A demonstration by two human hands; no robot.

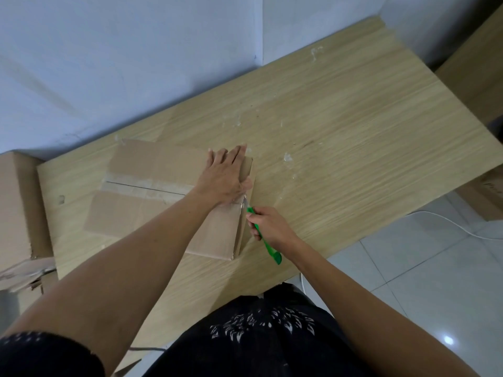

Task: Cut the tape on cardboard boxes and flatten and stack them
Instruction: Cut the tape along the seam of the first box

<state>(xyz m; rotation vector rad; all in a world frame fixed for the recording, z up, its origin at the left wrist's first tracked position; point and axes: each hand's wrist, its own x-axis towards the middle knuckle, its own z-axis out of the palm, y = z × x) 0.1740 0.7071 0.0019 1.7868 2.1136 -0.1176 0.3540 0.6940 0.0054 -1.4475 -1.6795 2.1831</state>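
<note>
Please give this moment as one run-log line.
phase: cutting | left hand: pressing flat on cardboard box | right hand: grips green cutter | blade: at tape on box's right edge

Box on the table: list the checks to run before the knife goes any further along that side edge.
1. Box held steady: the left hand presses flat on its top. Ok.
2. Knife held securely: the right hand is curled round the green handle. Ok.
3. Thumb clear of the blade: the left thumb lies right beside the tip. Not ok.
4. Tape on the top seam cut through: a slit shows along it, but the forearm hides its end. Cannot tell.
5. Box supported: it rests on the table. Ok.
</note>
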